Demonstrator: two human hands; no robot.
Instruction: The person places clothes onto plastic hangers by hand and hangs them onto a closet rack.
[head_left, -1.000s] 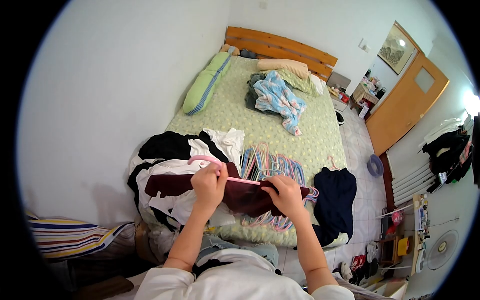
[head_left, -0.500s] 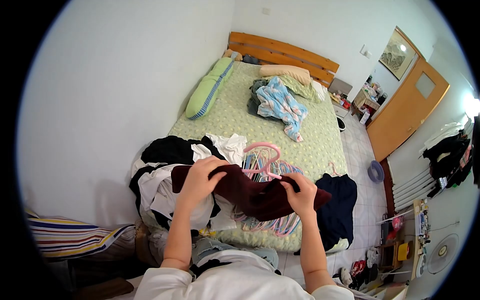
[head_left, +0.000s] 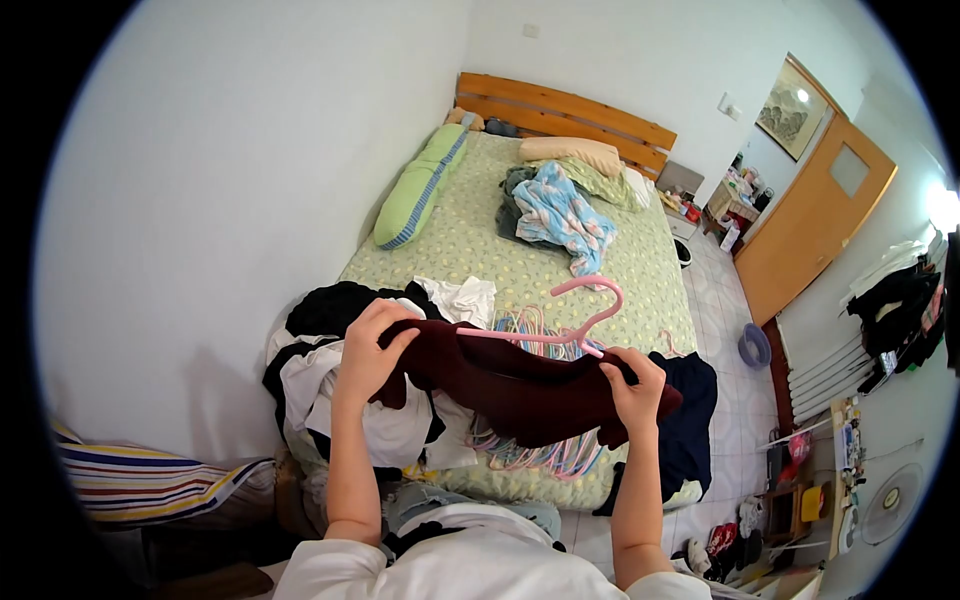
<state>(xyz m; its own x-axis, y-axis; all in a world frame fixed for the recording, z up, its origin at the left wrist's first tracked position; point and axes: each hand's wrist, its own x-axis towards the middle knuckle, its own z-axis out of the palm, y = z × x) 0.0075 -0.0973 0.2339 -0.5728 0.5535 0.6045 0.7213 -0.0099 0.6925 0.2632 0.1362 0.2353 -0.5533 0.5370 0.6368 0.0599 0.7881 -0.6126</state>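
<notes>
Stretched between my hands above the bed is a dark maroon garment, its neckline opening upward. My left hand pinches its left shoulder; my right hand grips the other shoulder. A pink hanger sits in the neckline, its hook standing up and its ends hidden in the cloth. Beneath the garment lie several pastel hangers in a pile. Left of them is a heap of black and white clothes. To the right, dark navy clothing lies at the bed's edge.
A rumpled blue patterned cloth and pillows lie farther up the bed. A long green bolster rests along the wall. On the right are a purple basin, a wooden door and a fan.
My hands have spread farther apart, pulling the maroon garment wider. The pink hanger has shifted right, and more of its bar shows along the neckline.
</notes>
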